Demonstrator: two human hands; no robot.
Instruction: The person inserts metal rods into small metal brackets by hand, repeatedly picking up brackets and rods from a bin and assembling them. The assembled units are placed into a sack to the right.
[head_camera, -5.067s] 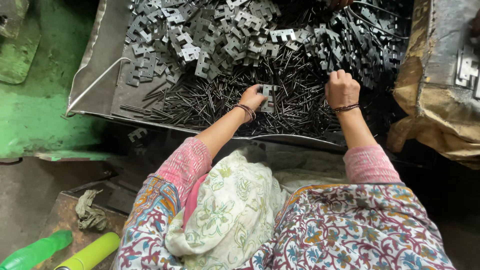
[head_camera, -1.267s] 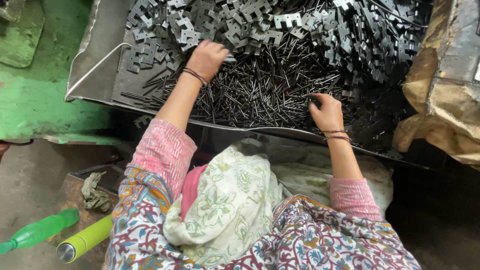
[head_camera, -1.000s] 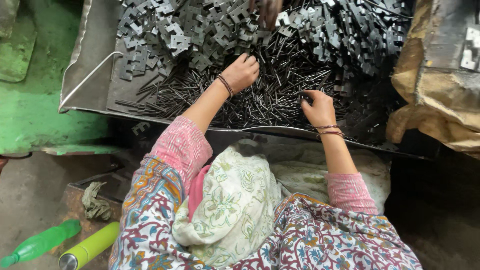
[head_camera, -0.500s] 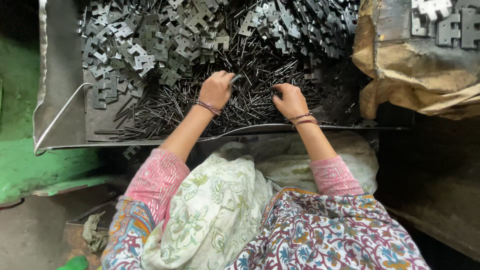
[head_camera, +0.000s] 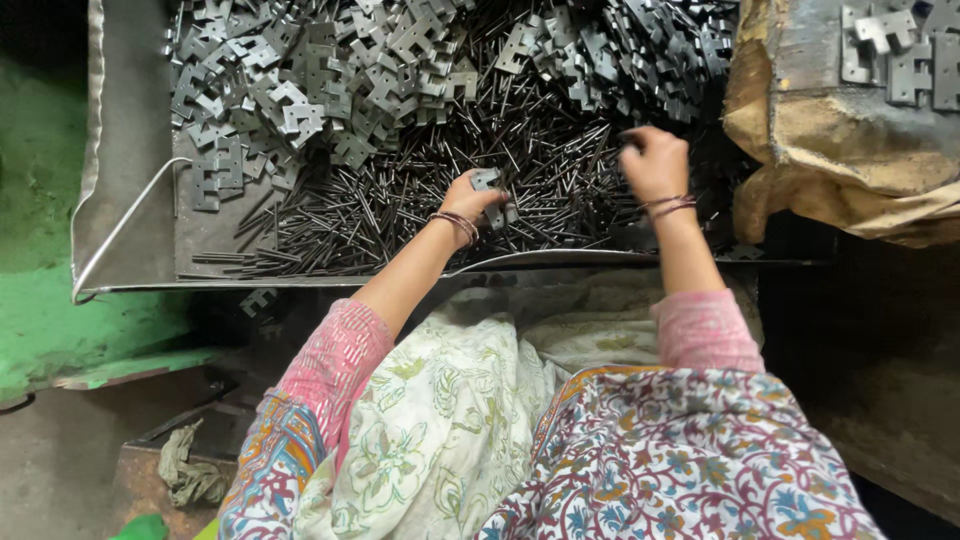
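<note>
Grips with the left hand a small grey metal plate, thumb and fingers clamped on its edges, just above the near rim of the tray, about the middle of that rim

Lifts the right hand a little over the near right part of the tray, fingers curled inward and blurred; impossible to tell whether closed on something or only bent

Directly under and between both hands: a thick bed of thin dark pins, lying crosswise in all directions along the near side. Further toward the far edge and the far left corner: a heap of notched plates of the same kind as the held one, overlapping each other. Past the right edge of the tray: a worn brown sack with some more flat plates on top. Below the near left corner: a green-stained ledge and a crumpled rag on the floor

To handle it well, judging from this: keep the plate pinched by its edges only, with its curled side free and turned to the right hand. Take one pin alone by its end, not a bunch, since tangled. Work low over the tray, to let any dropped piece fall back inside. Mind the sharp cut edges of the metal
</note>
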